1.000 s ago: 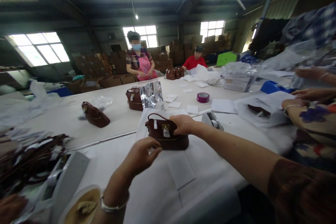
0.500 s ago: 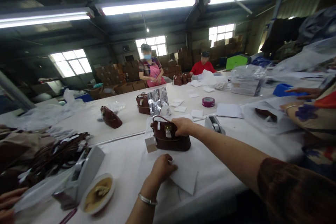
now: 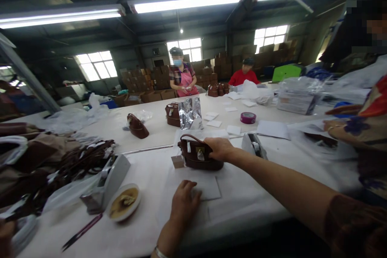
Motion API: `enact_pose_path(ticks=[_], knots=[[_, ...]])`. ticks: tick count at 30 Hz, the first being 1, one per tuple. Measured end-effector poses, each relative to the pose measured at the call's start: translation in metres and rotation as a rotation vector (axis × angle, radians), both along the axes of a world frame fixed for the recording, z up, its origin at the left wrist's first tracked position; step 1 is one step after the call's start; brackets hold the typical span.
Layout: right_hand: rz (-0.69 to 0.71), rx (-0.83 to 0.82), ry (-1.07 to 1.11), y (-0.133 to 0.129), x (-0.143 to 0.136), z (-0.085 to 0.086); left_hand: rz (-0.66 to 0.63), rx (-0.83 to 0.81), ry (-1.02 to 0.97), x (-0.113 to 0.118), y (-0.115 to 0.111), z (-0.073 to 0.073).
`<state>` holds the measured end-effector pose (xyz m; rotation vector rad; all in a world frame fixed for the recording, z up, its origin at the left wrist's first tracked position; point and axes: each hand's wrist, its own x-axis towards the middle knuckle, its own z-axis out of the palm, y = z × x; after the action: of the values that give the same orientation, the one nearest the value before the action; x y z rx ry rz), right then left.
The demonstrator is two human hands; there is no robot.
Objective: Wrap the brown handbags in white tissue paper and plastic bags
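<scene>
My right hand (image 3: pixel 220 149) is closed on the right end of a small dark brown handbag (image 3: pixel 193 161), which stands upright with its handle up. The bag has a gold clasp with a pale wrap and a tag (image 3: pixel 177 161) hanging at its left. Nearer to me, my left hand (image 3: pixel 185 201) rests at the left edge of a white sheet (image 3: pixel 209 188), thumb and fingers apart. That sheet lies on larger thin white paper (image 3: pixel 169 209) spread over the table, just in front of the bag.
On my left are a tape dispenser (image 3: pixel 105 185), a bowl of yellowish paste (image 3: pixel 124 201), thread snips (image 3: pixel 81 231) and heaped brown straps (image 3: pixel 75 169). Beyond stand more handbags (image 3: pixel 138 127), silver foil (image 3: pixel 190 113) and purple tape (image 3: pixel 248 117). A co-worker's arm (image 3: pixel 344 125) reaches in at right.
The white sheet has turned and shifted away from me, now lying squarer before the bag. My left hand's fingers have loosened from it. My right hand stays on the bag; the view has swung left.
</scene>
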<state>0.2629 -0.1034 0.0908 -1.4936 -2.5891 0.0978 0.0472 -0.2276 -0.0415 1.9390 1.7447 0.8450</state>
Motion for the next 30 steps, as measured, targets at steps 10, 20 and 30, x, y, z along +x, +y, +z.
enact_pose_path(ticks=[10, 20, 30], knots=[[0.2, 0.327, 0.09, -0.069, 0.0, -0.041, -0.224, 0.151, 0.001, -0.006, -0.022, -0.011], [0.291, 0.637, 0.041, -0.092, 0.017, -0.091, -0.145, 0.254, 0.071, -0.008, -0.02, -0.021], [0.312, 0.681, 0.055, -0.086, 0.014, -0.1, -0.193, 0.315, 0.288, 0.006, -0.027, -0.017]])
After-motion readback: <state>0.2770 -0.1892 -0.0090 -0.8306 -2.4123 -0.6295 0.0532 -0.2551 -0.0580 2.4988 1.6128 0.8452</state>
